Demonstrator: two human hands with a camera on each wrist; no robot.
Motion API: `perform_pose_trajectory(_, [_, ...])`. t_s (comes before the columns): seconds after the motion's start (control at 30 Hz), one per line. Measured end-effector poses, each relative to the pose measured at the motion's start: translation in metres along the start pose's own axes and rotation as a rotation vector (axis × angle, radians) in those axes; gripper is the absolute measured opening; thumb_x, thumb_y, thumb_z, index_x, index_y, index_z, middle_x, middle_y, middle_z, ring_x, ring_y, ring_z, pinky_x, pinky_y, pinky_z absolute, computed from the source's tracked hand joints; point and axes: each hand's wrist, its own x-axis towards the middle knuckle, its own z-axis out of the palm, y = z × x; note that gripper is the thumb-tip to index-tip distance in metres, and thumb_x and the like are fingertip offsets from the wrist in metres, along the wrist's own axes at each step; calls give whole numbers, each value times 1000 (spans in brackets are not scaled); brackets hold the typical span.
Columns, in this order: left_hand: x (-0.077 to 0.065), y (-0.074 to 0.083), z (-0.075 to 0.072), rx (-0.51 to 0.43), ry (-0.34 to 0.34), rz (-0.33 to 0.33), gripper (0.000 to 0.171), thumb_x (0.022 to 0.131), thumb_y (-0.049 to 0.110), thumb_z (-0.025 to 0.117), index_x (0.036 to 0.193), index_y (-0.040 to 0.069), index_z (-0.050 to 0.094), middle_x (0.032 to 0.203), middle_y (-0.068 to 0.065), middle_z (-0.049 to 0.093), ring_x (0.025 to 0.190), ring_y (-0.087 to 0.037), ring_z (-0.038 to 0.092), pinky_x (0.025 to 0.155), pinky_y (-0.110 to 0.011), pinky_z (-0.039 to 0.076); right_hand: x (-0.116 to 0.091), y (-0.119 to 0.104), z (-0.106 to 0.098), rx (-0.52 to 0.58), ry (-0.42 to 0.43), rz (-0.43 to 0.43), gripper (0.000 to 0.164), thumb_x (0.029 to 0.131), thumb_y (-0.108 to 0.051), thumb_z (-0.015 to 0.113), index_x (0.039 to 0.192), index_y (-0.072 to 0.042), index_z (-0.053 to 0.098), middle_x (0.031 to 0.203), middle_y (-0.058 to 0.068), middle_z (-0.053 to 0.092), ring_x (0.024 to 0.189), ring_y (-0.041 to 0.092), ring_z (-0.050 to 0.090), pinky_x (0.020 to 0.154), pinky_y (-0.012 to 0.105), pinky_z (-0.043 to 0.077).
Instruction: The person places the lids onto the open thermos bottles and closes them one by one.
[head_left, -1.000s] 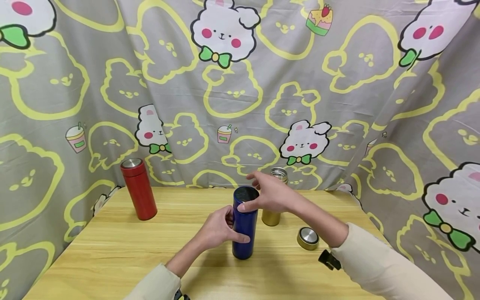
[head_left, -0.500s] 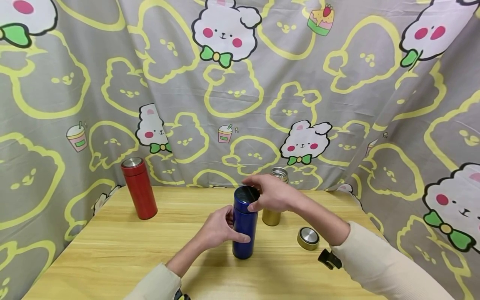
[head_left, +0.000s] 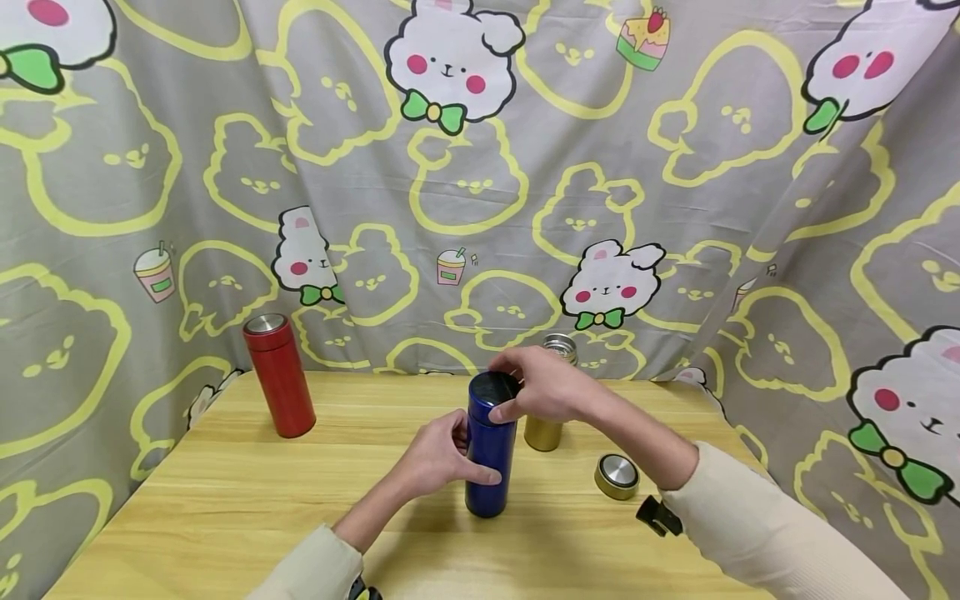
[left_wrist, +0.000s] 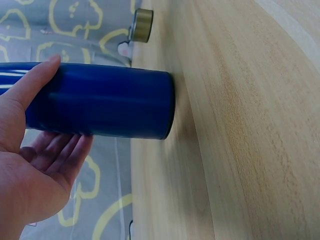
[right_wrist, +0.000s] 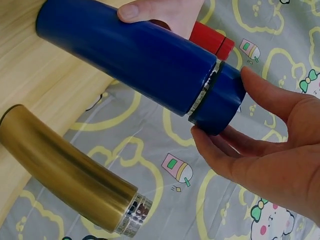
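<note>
A blue thermos flask (head_left: 489, 492) stands upright near the middle of the wooden table. My left hand (head_left: 437, 458) grips its body from the left, thumb across the front. With thumb and fingers my right hand (head_left: 551, 387) holds the blue lid (right_wrist: 219, 100) at the top. The right wrist view shows a thin silver band between lid and body. Just behind stands a gold thermos flask (head_left: 543, 433), its silver neck (right_wrist: 136, 215) bare and partly covered by my right hand in the head view. A gold lid (head_left: 617, 475) lies on the table to the right.
A red thermos flask (head_left: 281, 383) with its lid on stands at the back left of the table (head_left: 225, 508). A patterned grey curtain (head_left: 360, 183) hangs around the table's back and sides. Black straps (head_left: 660, 517) show at my sleeves.
My right hand's thumb and fingers have shifted around the rim of the blue lid. The left hand and the blue flask stay in place.
</note>
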Motion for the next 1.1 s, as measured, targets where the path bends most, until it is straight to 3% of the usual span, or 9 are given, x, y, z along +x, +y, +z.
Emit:
perform_pose_trajectory(0.3, [0, 0, 0, 21, 4, 2, 63, 64, 42, 96, 90, 10, 48, 79, 3, 41, 71, -16, 44, 59, -29, 35, 5, -1, 6, -142, 95, 51, 62, 72, -45, 91, 111, -6, 63, 98, 4, 65, 88, 20, 59, 76, 34, 50])
perform_pose_trajectory(0.47, [0, 0, 1, 25, 7, 3, 64, 64, 42, 96, 91, 8, 49, 79, 3, 41, 71, -16, 44, 59, -29, 35, 5, 0, 9, -136, 111, 70, 62, 70, -48, 92, 104, -7, 59, 92, 3, 61, 82, 20, 55, 68, 30, 46])
perform_pose_trajectory(0.73, [0, 0, 1, 25, 9, 1, 63, 64, 42, 96, 91, 10, 49, 79, 3, 41, 71, -16, 44, 59, -29, 35, 5, 1, 9, -137, 101, 66, 66, 72, -50, 90, 106, -6, 56, 92, 5, 58, 81, 20, 53, 67, 31, 44])
perform_pose_trajectory(0.83, [0, 0, 1, 25, 10, 2, 63, 63, 42, 96, 90, 10, 50, 80, 2, 43, 72, -16, 44, 59, -29, 35, 5, 1, 8, -140, 79, 71, 72, 73, -52, 88, 115, -3, 56, 100, 8, 60, 88, 22, 56, 74, 34, 49])
perform_pose_trajectory(0.97, [0, 0, 1, 18, 8, -3, 63, 62, 42, 96, 90, 11, 49, 80, 2, 43, 72, -16, 45, 59, -29, 36, 3, 0, 5, -100, 36, 82, 87, 76, -50, 87, 139, -4, 50, 129, 15, 62, 116, 30, 60, 95, 46, 52])
perform_pose_trajectory(1.1, [0, 0, 0, 17, 5, -1, 63, 63, 42, 96, 91, 11, 50, 82, 0, 46, 73, -16, 47, 60, -30, 37, 1, 0, 1, -36, 0, 56, 83, 79, -36, 88, 146, -8, 48, 141, 17, 59, 129, 34, 57, 105, 52, 48])
